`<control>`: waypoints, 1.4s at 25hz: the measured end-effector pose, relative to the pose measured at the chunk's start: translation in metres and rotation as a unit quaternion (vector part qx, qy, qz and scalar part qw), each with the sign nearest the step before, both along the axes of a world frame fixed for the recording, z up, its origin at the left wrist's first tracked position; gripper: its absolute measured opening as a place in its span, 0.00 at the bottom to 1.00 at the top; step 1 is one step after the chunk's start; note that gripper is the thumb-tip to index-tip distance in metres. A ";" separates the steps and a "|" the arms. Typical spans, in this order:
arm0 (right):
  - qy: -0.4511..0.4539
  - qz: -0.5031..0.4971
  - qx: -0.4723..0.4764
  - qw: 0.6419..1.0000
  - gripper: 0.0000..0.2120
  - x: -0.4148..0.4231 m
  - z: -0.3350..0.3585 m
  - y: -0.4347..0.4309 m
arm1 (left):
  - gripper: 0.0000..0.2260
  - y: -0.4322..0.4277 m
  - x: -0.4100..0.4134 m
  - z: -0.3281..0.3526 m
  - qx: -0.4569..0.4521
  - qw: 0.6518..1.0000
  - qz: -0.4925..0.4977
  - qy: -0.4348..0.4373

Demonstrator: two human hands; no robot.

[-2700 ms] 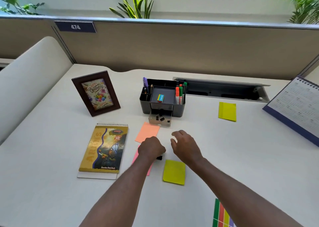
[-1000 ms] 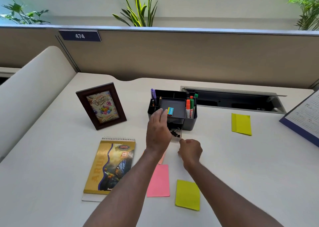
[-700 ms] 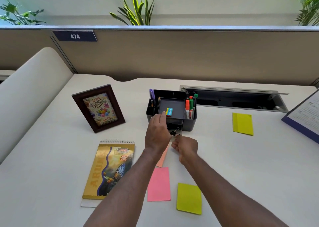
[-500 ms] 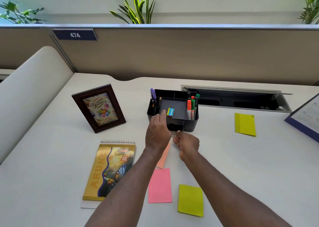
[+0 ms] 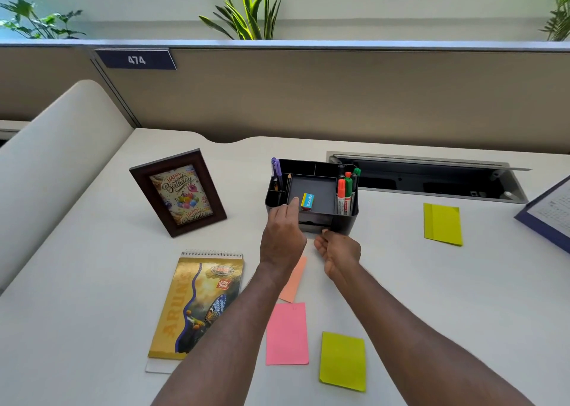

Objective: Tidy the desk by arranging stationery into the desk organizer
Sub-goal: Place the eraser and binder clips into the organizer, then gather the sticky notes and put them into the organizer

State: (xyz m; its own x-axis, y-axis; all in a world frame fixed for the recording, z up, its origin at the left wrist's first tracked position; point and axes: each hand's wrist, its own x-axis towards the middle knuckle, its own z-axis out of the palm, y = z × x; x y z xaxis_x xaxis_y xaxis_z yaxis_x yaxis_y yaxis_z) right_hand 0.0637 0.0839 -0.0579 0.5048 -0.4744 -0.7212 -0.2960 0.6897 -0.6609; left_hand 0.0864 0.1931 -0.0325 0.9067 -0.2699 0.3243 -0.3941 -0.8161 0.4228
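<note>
while left hand (image 5: 282,236) lies flat on organizer (image 5: 351,219), right hand (image 5: 339,249), uncurled, touches its drawer (image 5: 312,227).

"474" on blue partition plate (image 5: 135,59), "Happy Birthday" card in frame (image 5: 178,193), "ARUNS", "Jolly Time" on notebook cover (image 5: 197,305)

Bench (image 5: 92,282): pale, smooth top.
Desk organizer (image 5: 345,223): black, upright at mid-bench.
Cable hatch (image 5: 425,177): recessed in the top behind the organizer, lid raised.
Picture frame (image 5: 179,192): dark wood, propped upright, left of the organizer.
Spiral notebook (image 5: 200,300): flat, nearer than the frame, binding rearward.
Orange note (image 5: 296,279): flat, partly hidden.
Pink note (image 5: 287,333): flat, just right of the notebook.
Near yellow-green note (image 5: 343,361): flat, just beside the pink note.
Far yellow-green note (image 5: 442,223): flat, well right of the organizer.
Desk calendar (image 5: 549,217): right edge, partly out of view.
</note>
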 end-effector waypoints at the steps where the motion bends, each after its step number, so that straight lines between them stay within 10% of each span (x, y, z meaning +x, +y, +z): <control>1: -0.003 0.006 0.005 1.000 0.04 -0.001 0.001 -0.001 | 0.27 0.000 0.000 0.001 0.001 1.000 -0.002 -0.002; 17: 0.047 0.049 -0.203 0.977 0.04 -0.064 0.013 -0.100 | 0.23 -0.048 -0.048 -0.005 -0.049 0.994 -0.024 -0.095; 26: 0.199 0.101 -0.521 0.824 0.14 -0.074 0.007 -0.235 | 0.18 -0.209 -0.056 -0.004 -0.152 0.938 -0.045 0.307; 35: 0.215 0.196 -0.472 0.832 0.11 -0.060 -0.020 -0.274 | 0.09 -0.291 -0.042 -0.018 -0.161 0.901 0.037 0.401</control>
